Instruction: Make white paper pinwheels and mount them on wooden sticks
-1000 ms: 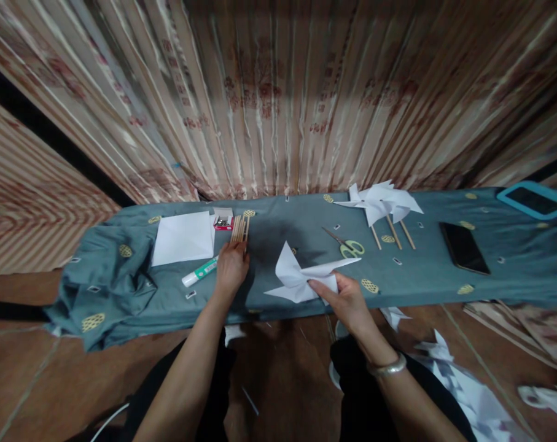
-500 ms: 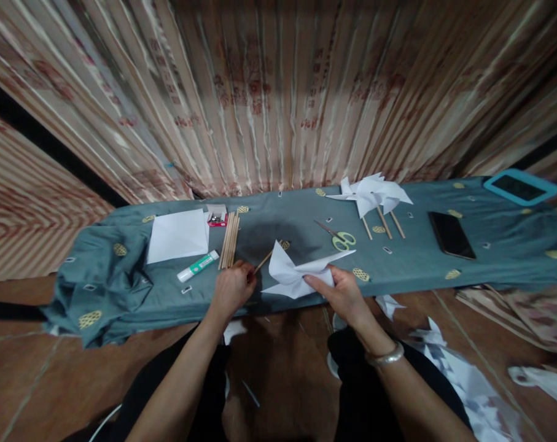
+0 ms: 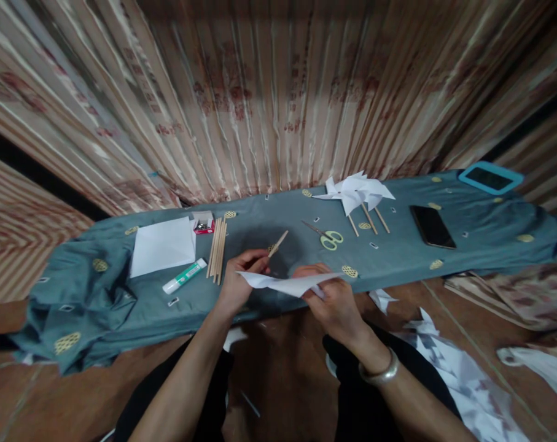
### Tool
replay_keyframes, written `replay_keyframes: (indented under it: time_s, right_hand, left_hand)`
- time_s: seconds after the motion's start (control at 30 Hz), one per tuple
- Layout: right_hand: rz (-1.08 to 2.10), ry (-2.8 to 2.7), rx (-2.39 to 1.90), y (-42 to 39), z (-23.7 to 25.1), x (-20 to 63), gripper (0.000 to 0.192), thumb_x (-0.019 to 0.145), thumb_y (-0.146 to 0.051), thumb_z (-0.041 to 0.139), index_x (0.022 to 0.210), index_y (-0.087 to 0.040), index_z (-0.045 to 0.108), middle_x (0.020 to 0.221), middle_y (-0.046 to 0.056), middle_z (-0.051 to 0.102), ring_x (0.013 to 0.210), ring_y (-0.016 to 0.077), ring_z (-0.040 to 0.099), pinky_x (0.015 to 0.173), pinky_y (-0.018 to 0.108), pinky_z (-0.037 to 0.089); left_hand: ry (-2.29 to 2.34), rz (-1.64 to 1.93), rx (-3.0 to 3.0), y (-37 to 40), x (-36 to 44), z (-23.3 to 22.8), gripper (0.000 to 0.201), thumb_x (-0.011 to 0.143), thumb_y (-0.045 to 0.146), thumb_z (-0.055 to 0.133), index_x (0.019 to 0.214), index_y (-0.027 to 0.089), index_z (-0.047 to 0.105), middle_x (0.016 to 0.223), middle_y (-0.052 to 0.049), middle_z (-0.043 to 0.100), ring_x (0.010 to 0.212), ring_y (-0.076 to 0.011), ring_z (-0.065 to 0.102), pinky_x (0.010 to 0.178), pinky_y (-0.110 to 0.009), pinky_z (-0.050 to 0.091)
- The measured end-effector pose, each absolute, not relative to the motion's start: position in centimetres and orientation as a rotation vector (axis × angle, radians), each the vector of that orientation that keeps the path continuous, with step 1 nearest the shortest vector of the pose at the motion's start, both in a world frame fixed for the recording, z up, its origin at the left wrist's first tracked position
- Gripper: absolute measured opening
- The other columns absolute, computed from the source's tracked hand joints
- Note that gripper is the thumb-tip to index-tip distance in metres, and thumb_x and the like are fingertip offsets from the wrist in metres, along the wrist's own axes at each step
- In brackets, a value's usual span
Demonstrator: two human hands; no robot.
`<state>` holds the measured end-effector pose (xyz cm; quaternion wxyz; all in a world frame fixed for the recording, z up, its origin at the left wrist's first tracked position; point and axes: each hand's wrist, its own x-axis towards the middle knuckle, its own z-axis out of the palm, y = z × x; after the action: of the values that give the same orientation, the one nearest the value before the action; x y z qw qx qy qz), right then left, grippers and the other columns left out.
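Note:
Between the fingers of my left hand (image 3: 241,282) is a thin wooden stick (image 3: 279,242), its free end pointing up and to the right. My right hand (image 3: 330,296) grips a white paper pinwheel (image 3: 292,285), now turned nearly edge-on so that its vanes look like a thin band. The pinwheel's left tip passes in front of my left fingers. Whether the stick touches the pinwheel I cannot tell. Left of my left hand lie several wooden sticks (image 3: 217,250) side by side.
On the cloth-covered bench (image 3: 260,215) are white paper sheets (image 3: 163,247), a glue stick (image 3: 185,276), a small red box of pins (image 3: 203,223), scissors (image 3: 328,237), finished pinwheels (image 3: 355,190), a phone (image 3: 432,226) and a blue-framed tablet (image 3: 490,177). Paper scraps (image 3: 462,380) lie on the floor.
My right hand has tilted the pinwheel from facing up to nearly edge-on. My left hand has moved away from the bundle of sticks, holding one stick. The view has shifted slightly.

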<state>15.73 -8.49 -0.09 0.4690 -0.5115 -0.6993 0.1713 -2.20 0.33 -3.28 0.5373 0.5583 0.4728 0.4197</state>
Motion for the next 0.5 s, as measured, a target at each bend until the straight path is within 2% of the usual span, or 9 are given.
replay_keyframes:
  time_s: [0.1, 0.23, 0.5]
  right_hand:
    - [0.226, -1.743, -1.180, -8.8, 0.9, 15.8, 0.015, 0.088, -0.016, 0.053, 0.091, -0.021, 0.066, 0.090, 0.005, 0.071, 0.087, 0.0199, 0.064, 0.080, 0.033, 0.052]
    - [0.107, -1.710, -1.130, -9.2, 1.5, 15.7, 0.015, 0.088, -0.013, 0.056, 0.098, -0.021, 0.064, 0.093, 0.004, 0.071, 0.087, 0.0187, 0.063, 0.080, 0.035, 0.053]
    - [0.141, -1.683, -1.117, -9.6, 1.8, 15.2, 0.018, 0.084, -0.009, 0.058, 0.097, -0.020, 0.063, 0.094, 0.006, 0.071, 0.090, 0.0208, 0.064, 0.081, 0.037, 0.053]
  left_hand:
    - [1.013, 1.074, 1.081, -1.7, -2.0, -1.8, 0.031, 0.063, 0.037, 0.078, 0.082, 0.014, 0.072, 0.060, 0.000, 0.063, 0.051, -0.0083, 0.051, 0.049, -0.019, 0.038]
    - [0.947, 1.096, 0.932, -3.5, -2.2, -0.7, 0.029, 0.056, 0.032, 0.081, 0.077, 0.014, 0.073, 0.053, 0.001, 0.061, 0.046, -0.0072, 0.047, 0.045, -0.018, 0.035]
    - [0.939, 1.049, 0.912, -4.4, -2.3, -0.1, 0.028, 0.055, 0.032, 0.082, 0.075, 0.014, 0.075, 0.059, -0.002, 0.063, 0.048, -0.0067, 0.046, 0.043, -0.018, 0.032]
